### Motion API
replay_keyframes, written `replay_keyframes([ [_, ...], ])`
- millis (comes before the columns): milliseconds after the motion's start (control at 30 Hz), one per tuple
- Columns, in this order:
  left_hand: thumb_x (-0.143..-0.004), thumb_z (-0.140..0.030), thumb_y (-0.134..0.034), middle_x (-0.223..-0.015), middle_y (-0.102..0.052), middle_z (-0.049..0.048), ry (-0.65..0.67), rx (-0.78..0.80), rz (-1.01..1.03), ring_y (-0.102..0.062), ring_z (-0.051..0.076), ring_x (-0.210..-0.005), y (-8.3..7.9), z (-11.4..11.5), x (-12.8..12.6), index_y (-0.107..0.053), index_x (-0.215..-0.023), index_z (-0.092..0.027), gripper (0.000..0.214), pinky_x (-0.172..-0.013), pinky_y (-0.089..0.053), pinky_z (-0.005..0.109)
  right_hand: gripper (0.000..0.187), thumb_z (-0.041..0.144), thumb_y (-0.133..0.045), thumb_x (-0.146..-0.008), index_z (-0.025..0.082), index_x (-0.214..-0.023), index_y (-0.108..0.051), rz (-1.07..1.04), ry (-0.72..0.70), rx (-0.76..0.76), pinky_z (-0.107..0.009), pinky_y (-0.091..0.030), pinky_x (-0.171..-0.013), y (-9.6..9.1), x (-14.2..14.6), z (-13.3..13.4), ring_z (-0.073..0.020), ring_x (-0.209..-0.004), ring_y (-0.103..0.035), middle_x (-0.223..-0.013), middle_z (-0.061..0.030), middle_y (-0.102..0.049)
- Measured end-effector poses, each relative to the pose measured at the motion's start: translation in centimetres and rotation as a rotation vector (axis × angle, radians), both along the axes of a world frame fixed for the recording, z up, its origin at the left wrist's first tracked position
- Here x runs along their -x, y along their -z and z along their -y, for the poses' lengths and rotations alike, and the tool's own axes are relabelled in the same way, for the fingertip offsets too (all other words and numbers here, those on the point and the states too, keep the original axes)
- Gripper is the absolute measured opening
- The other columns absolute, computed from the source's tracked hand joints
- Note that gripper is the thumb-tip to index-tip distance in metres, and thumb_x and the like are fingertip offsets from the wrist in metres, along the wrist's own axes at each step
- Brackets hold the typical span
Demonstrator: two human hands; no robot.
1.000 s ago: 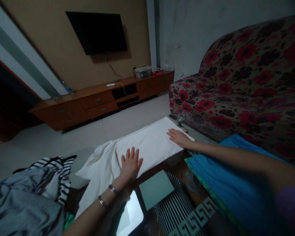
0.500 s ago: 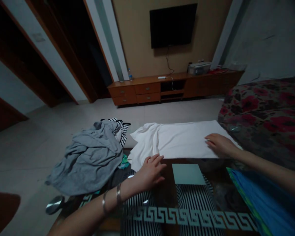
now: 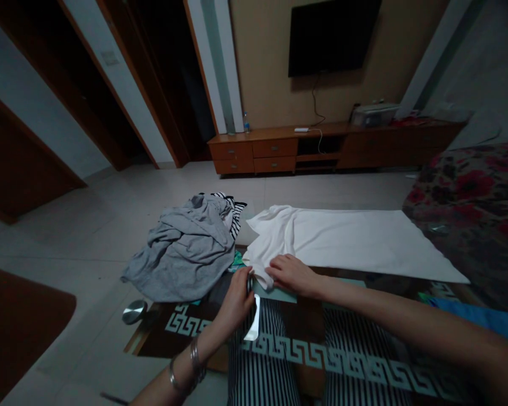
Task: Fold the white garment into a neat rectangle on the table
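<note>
A white garment (image 3: 355, 234) lies stretched across the glass table (image 3: 186, 324), flat on the right and bunched at its left end. My left hand (image 3: 239, 296) has its fingertips closed on the near left corner of that bunched end. Close beside it, my right hand (image 3: 294, 274) reaches across from the right, its fingers curled down on the garment's near edge. A small fold of white cloth shows between the two hands. To the left, a crumpled grey garment (image 3: 186, 248) lies in a heap, with black-and-white striped cloth (image 3: 237, 217) at its far side.
Blue cloth (image 3: 482, 318) lies at the table's right. A round metal piece (image 3: 134, 311) sits at its left corner. Beyond the floor stand a wooden cabinet (image 3: 275, 149) and, above it, a television (image 3: 332, 39). A flowered sofa (image 3: 474, 192) is at right.
My right hand has moved left from the flat part to the bunched end. My left hand has drawn onto the near corner and closed. The view has turned left.
</note>
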State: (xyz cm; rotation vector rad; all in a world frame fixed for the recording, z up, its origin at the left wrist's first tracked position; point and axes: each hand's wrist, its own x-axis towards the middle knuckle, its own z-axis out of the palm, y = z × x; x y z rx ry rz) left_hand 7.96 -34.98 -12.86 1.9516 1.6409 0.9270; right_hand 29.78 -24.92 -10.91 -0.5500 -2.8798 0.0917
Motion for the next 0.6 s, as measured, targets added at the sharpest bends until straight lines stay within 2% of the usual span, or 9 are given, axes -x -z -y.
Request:
replay_keyframes([
  [100,-0.075,-0.006,-0.047,-0.130,-0.048,0.0136,-0.058,-0.016,0.079,-0.045,0.025,-0.127,-0.4,-0.9,-0.2,-0.040,-0.131,-0.017,0.058,-0.111,-0.036,0.048,0.014,0.019,-0.052,-0.090,0.015,-0.089,-0.065,-0.168,0.143,0.154,-0.032,-0.040,-0.079,0.7,1.3,-1.0,-0.0204,-0.090,-0.054,-0.093,-0.0094,-0.063],
  [233,-0.069,-0.001,-0.048,-0.137,-0.041,0.0146,-0.059,-0.102,-0.012,-0.037,0.025,-0.134,-0.7,-2.6,0.0,-0.036,-0.138,-0.016,0.071,-0.115,-0.029,0.047,0.014,0.020,-0.050,-0.086,0.014,-0.084,-0.062,-0.524,0.415,0.558,-0.025,-0.038,-0.068,-0.3,1.8,-2.9,-0.0143,-0.074,-0.053,-0.080,-0.0032,-0.061],
  [333,-0.067,-0.001,-0.050,-0.140,-0.040,0.0171,-0.094,-0.140,-0.148,-0.036,0.026,-0.133,-1.0,-5.1,0.1,-0.032,-0.143,-0.012,0.079,-0.113,-0.032,0.046,0.018,0.028,-0.050,-0.085,0.015,-0.077,-0.059,-0.618,0.433,0.724,-0.024,-0.035,-0.061,-1.9,2.0,-4.2,-0.0122,-0.065,-0.048,-0.070,0.0005,-0.056],
  [400,-0.069,-0.002,-0.050,-0.132,-0.050,0.0171,-0.114,-0.126,-0.213,-0.045,0.027,-0.125,-1.6,-7.6,0.4,-0.040,-0.140,-0.011,0.072,-0.106,-0.038,0.045,0.021,0.034,-0.051,-0.084,0.016,-0.074,-0.057,-0.640,0.393,0.751,-0.023,-0.034,-0.059,-3.0,2.1,-4.7,-0.0115,-0.063,-0.045,-0.068,0.0017,-0.053],
  [433,-0.070,-0.003,-0.050,-0.122,-0.056,0.0159,-0.090,-0.102,-0.230,-0.051,0.027,-0.116,-2.2,-9.0,0.7,-0.049,-0.133,-0.010,0.063,-0.101,-0.042,0.043,0.023,0.036,-0.051,-0.084,0.016,-0.074,-0.057,-0.646,0.371,0.749,-0.023,-0.034,-0.059,-3.5,2.1,-4.8,-0.0114,-0.063,-0.045,-0.068,0.0018,-0.053],
  [500,-0.069,-0.004,-0.051,-0.098,-0.065,0.0115,0.012,-0.051,-0.242,-0.058,0.024,-0.096,-3.8,-12.0,1.6,-0.067,-0.104,-0.010,0.038,-0.089,-0.048,0.037,0.024,0.038,-0.052,-0.083,0.016,-0.074,-0.057,-0.663,0.344,0.719,-0.023,-0.034,-0.060,-4.6,2.0,-5.1,-0.0114,-0.064,-0.046,-0.068,0.0018,-0.053],
  [567,-0.067,-0.004,-0.051,-0.082,-0.065,0.0080,0.104,-0.044,-0.238,-0.059,0.020,-0.083,-5.9,-14.8,2.9,-0.068,-0.077,-0.011,0.020,-0.081,-0.048,0.031,0.022,0.037,-0.053,-0.083,0.016,-0.076,-0.058,-0.700,0.324,0.682,-0.023,-0.035,-0.062,-5.7,2.0,-5.3,-0.0118,-0.066,-0.048,-0.070,0.0014,-0.055],
  [600,-0.066,-0.004,-0.051,-0.080,-0.064,0.0072,0.120,-0.064,-0.235,-0.058,0.019,-0.082,-7.1,-16.1,3.6,-0.067,-0.071,-0.011,0.017,-0.079,-0.047,0.029,0.021,0.036,-0.053,-0.084,0.016,-0.078,-0.058,-0.725,0.312,0.664,-0.023,-0.036,-0.063,-6.2,2.0,-5.3,-0.0120,-0.068,-0.049,-0.072,0.0012,-0.056],
])
